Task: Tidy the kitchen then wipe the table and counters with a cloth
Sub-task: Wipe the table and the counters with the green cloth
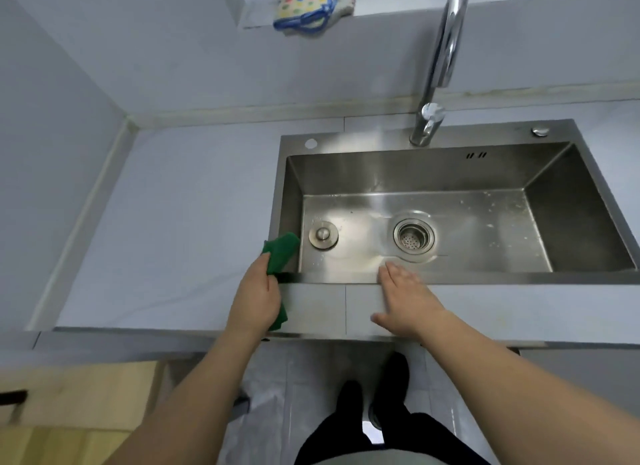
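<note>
Cloth (pixel 281 249), green and limp, poked out beyond the fingers of the left hand (pixel 257 296) gripping it at the sink (pixel 450 137) corner; bunching it firmly looked wise. Beside it, the right hand (pixel 407 300) rested flat, fingers together.

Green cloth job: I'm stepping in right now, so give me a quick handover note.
Left hand grips the green cleaning cloth at the left front corner of the stainless steel sink.
Right hand lies flat and open on the sink's front rim.
Done: the pale counter holds no loose items.
Left: the wiping itself; water spots show in the basin, and a round metal plug lies beside the drain strainer.
</note>
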Demonstrator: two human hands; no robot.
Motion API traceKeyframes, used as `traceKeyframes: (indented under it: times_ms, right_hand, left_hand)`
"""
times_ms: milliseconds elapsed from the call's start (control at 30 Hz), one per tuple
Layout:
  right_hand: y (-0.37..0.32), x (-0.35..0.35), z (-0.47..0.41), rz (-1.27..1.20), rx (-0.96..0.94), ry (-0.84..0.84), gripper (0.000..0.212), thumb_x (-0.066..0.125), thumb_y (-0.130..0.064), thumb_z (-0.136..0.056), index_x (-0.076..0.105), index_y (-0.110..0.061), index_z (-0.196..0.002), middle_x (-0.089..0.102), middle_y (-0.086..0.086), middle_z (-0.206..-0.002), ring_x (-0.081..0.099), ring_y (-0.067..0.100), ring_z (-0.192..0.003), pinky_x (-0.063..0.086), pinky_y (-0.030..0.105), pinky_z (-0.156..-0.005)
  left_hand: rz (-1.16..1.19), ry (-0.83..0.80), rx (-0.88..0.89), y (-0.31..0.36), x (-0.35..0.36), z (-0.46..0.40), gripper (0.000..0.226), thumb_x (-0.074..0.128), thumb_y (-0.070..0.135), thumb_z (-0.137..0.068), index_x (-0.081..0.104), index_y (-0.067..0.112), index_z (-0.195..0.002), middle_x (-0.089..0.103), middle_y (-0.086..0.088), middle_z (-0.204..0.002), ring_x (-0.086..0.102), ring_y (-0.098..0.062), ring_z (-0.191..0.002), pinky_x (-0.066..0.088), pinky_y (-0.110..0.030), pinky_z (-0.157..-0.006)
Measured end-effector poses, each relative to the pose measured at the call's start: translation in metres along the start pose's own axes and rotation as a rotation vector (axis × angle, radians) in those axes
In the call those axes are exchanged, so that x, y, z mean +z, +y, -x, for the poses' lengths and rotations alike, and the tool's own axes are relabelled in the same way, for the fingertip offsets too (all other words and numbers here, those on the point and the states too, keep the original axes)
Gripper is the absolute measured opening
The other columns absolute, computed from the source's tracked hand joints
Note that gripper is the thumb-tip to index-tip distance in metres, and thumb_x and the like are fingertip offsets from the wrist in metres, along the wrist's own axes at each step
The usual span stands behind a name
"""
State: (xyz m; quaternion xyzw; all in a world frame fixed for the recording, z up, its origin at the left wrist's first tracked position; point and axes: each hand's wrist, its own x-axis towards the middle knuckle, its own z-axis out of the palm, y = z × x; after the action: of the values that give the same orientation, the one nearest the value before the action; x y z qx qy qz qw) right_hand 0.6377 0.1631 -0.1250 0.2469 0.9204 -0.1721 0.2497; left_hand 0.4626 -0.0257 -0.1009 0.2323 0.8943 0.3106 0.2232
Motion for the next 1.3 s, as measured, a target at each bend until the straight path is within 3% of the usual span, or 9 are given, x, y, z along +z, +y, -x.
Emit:
traceKeyframes:
  times_ms: [67,133,267,400,533,733,833,1000,1300]
  right_hand:
    - [-0.011,0.009,0.003,0.061,0.008,-0.012,0.110,0.056,-0.061,-0.083,-0.011,-0.008,-0.152,-0.015,0.011,-0.160,-0.010,0.025,-0.148,-0.005,0.038,-0.119]
    - [-0.017,0.015,0.004,0.121,0.028,-0.016,0.121,0.059,-0.068,-0.077,-0.014,-0.007,-0.151,-0.018,0.012,-0.159,-0.013,0.027,-0.147,-0.009,0.040,-0.117]
    - [-0.020,0.024,-0.002,0.195,0.093,-0.026,0.132,0.061,-0.075,-0.069,-0.016,-0.004,-0.150,-0.020,0.014,-0.158,-0.016,0.029,-0.147,-0.012,0.042,-0.117]
    - [-0.017,0.028,-0.003,0.197,0.072,-0.023,0.134,0.058,-0.079,-0.068,-0.017,-0.004,-0.150,-0.021,0.014,-0.158,-0.016,0.029,-0.146,-0.011,0.043,-0.119]
    - [-0.011,0.030,0.000,0.167,0.054,-0.004,0.133,0.057,-0.081,-0.067,-0.017,-0.007,-0.150,-0.021,0.011,-0.158,-0.016,0.026,-0.147,-0.010,0.044,-0.119]
    - [0.001,0.025,0.014,0.080,0.040,0.078,0.103,0.050,-0.064,-0.086,-0.007,-0.010,-0.153,-0.012,0.010,-0.160,-0.008,0.023,-0.148,-0.010,0.039,-0.118]
    - [-0.010,0.024,0.024,0.078,0.036,0.170,0.088,0.041,-0.057,-0.094,-0.004,-0.009,-0.153,-0.009,0.010,-0.161,-0.006,0.023,-0.148,-0.009,0.039,-0.118]
    - [-0.056,0.030,0.013,0.122,-0.094,0.198,0.079,0.038,-0.052,-0.097,0.001,-0.012,-0.154,-0.007,0.005,-0.162,-0.006,0.024,-0.148,-0.008,0.043,-0.119]
    - [-0.072,0.051,0.017,0.206,-0.013,0.134,0.071,0.027,-0.050,-0.101,-0.003,-0.011,-0.153,-0.014,0.004,-0.160,-0.015,0.028,-0.147,-0.011,0.049,-0.116]
  left_hand:
    - [-0.132,-0.201,-0.019,-0.017,0.014,0.009,0.049,0.032,0.025,-0.103,0.029,0.011,-0.150,0.037,-0.012,-0.150,0.039,-0.024,-0.131,0.030,-0.034,-0.112]
    - [-0.346,-0.343,-0.002,-0.027,0.022,0.012,0.057,0.030,0.034,-0.104,0.015,0.012,-0.154,0.007,-0.009,-0.161,0.011,-0.026,-0.146,0.009,-0.036,-0.119]
    - [-0.706,-0.266,0.242,-0.052,0.014,0.003,0.061,0.025,0.037,-0.102,0.002,0.020,-0.155,-0.007,-0.005,-0.162,-0.005,-0.026,-0.148,-0.003,-0.041,-0.119]
    - [-0.796,-0.365,0.253,-0.063,0.025,0.003,0.071,-0.003,0.052,-0.091,-0.018,0.018,-0.151,-0.026,-0.006,-0.157,-0.025,-0.026,-0.144,-0.019,-0.039,-0.114]
    - [-0.760,-0.362,0.257,-0.041,0.057,0.015,0.065,0.013,0.044,-0.102,-0.023,0.017,-0.149,-0.038,-0.004,-0.148,-0.036,-0.022,-0.137,-0.022,-0.041,-0.114]
    - [-0.704,-0.425,0.278,-0.004,0.093,0.026,0.066,0.017,0.043,-0.102,-0.022,0.019,-0.150,-0.033,-0.005,-0.155,-0.031,-0.026,-0.142,-0.018,-0.043,-0.117]
    - [-0.710,-0.392,0.360,-0.009,0.076,0.022,0.067,0.026,0.043,-0.102,-0.010,0.020,-0.154,-0.020,0.000,-0.160,-0.019,-0.021,-0.147,-0.014,-0.038,-0.118]
    - [-0.932,-0.324,0.543,-0.017,0.045,0.010,0.063,0.029,0.045,-0.102,0.009,0.017,-0.155,0.001,0.001,-0.163,-0.006,-0.021,-0.149,-0.012,-0.040,-0.118]
    - [-1.042,-0.460,0.624,-0.007,0.037,-0.011,0.068,0.031,0.049,-0.101,0.007,0.016,-0.155,-0.004,-0.002,-0.163,-0.004,-0.020,-0.149,-0.011,-0.038,-0.118]
